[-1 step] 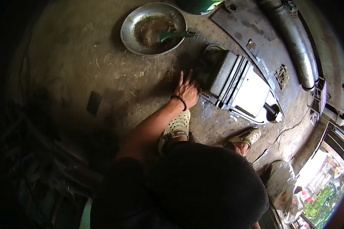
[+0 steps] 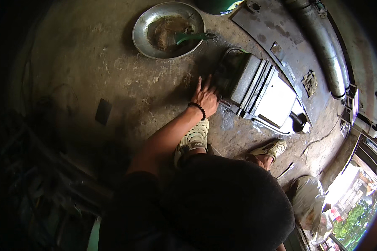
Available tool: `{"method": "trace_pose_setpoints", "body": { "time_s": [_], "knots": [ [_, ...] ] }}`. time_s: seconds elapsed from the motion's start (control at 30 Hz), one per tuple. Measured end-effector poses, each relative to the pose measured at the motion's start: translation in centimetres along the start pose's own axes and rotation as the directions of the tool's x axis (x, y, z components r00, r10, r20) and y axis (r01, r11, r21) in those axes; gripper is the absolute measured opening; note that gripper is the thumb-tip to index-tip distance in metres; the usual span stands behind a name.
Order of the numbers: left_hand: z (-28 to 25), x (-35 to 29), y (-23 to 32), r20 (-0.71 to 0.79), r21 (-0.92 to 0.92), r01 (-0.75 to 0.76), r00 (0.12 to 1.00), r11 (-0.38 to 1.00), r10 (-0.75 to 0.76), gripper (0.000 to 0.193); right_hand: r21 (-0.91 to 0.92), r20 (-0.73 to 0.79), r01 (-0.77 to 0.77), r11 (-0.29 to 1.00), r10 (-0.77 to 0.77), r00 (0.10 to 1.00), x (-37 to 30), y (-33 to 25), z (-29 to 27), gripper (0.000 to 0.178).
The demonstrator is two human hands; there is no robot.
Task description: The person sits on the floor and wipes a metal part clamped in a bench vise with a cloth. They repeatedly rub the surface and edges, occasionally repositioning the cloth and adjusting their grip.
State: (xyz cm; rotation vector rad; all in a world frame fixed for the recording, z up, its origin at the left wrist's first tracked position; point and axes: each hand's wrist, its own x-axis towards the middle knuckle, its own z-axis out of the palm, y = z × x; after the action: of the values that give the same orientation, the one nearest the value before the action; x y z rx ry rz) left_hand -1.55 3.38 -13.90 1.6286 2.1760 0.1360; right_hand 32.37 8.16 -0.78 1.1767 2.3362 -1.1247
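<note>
My left hand point(image 2: 205, 99) reaches forward with a black bead bracelet on its wrist. Its fingers are spread and lie flat against the dark near end of a grey metal machine block point(image 2: 259, 90) that sits on the concrete floor. The hand grips nothing. The block has stepped ribs and a pale flat face, with a dark round part at its far right end. My right hand is not in view. My two feet in pale perforated clogs point(image 2: 192, 140) stand just below the hand and the block.
A round metal bowl point(image 2: 146, 39) with brown liquid and a green-handled tool point(image 2: 192, 37) lies further ahead. A curved steel plate point(image 2: 276, 37) and a thick pipe point(image 2: 322, 50) lie at right. A small dark slab point(image 2: 102, 111) lies left; dark clutter fills the lower left.
</note>
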Motion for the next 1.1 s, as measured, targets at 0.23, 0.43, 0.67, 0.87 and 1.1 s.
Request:
{"method": "trace_pose_setpoints", "body": {
  "time_s": [0.23, 0.43, 0.67, 0.87, 1.1],
  "knots": [
    [-0.5, -1.3, -0.7, 0.001, -0.15, -0.031, 1.0, 0.988, 0.031, 0.053, 0.058, 0.14, -0.305, 0.951, 0.295, 0.945, -1.3, 3.8, 0.8, 0.032],
    [-2.1, -2.9, -1.9, 0.104, -0.322, -0.11, 0.983, 0.94, 0.15, 0.046, -0.061, 0.014, -0.271, 0.961, 0.272, 0.962, -1.8, 2.8, -0.5, 0.032],
    [-2.1, -4.6, -3.2, -0.331, -0.518, -0.067, 0.935, 0.853, -0.128, 0.044, 0.052, 0.055, -0.336, 0.941, 0.333, 0.941, -3.1, 2.5, 0.1, 0.031],
    [0.1, -0.6, -0.1, -0.205, 0.021, -0.035, 0.978, 0.999, 0.038, 0.041, 0.043, 0.07, -0.191, 0.981, 0.187, 0.98, -1.1, 2.4, 0.2, 0.03],
    [-2.0, -1.9, -0.3, -0.004, -0.189, -0.115, 0.993, 0.975, 0.117, 0.041, 0.079, -0.014, -0.18, 0.981, 0.181, 0.983, -0.1, -1.4, -2.0, 0.033]
  ]
}}
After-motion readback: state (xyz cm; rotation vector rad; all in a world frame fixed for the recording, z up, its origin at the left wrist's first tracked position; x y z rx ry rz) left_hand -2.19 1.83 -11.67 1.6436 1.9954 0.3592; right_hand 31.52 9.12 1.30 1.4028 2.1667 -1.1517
